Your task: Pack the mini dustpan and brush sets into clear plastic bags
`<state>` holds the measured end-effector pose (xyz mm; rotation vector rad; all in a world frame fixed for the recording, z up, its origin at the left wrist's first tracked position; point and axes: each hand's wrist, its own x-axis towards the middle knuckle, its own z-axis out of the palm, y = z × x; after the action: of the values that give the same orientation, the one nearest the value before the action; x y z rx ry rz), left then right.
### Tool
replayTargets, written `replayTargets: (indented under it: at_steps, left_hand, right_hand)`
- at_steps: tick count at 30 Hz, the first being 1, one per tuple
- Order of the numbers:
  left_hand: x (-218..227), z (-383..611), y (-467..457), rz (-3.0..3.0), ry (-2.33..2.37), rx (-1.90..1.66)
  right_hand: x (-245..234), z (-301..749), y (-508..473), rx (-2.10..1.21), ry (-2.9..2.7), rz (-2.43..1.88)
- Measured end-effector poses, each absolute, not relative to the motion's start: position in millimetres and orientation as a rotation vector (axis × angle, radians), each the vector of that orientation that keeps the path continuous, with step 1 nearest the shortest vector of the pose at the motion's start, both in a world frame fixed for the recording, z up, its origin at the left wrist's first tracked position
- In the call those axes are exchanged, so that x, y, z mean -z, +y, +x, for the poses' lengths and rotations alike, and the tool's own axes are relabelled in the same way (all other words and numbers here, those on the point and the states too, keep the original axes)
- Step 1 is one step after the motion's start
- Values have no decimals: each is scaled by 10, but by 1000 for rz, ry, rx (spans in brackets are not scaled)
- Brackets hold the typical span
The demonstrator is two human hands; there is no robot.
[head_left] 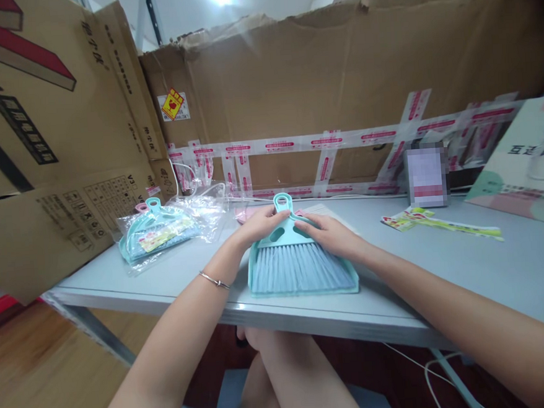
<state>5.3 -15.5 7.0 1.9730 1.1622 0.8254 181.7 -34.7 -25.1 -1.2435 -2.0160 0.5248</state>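
Note:
A light turquoise hand brush [299, 267] with pale blue bristles lies nested in a matching dustpan [356, 285] at the table's front edge. Its looped handle [283, 200] points away from me. My left hand [259, 225] grips the set from the left, thumb on the neck of the brush and fingers mostly hidden behind. From the right, my right hand [332, 232] holds the other shoulder of the set, its thumb and a finger over the front. Pink items partly show behind the hands, too covered to name.
On the left lie bagged turquoise dustpan sets [162, 233] in clear plastic. Yellow-green label strips [441, 220] and an upright device with a blurred screen [426, 174] are to the right. A large taped cardboard box [281, 73] walls the back; another box [61, 119] stands left.

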Motion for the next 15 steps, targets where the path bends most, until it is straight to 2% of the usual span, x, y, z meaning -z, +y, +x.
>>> replayTargets:
  at_steps: [7, 11, 15]
  left_hand:
    - [-115, 61, -199, 1839, 1193, -867]
    - [-177, 24, -266, 1840, 1052, -732]
    - [-181, 2, -271, 1880, 1053, -768]
  right_hand:
    - [206, 1860, -335, -491, -1986, -1201]
    - [149, 1888, -344, -464, -1905, -1250]
    - [53, 2045, -262, -578, -1967, -1243]
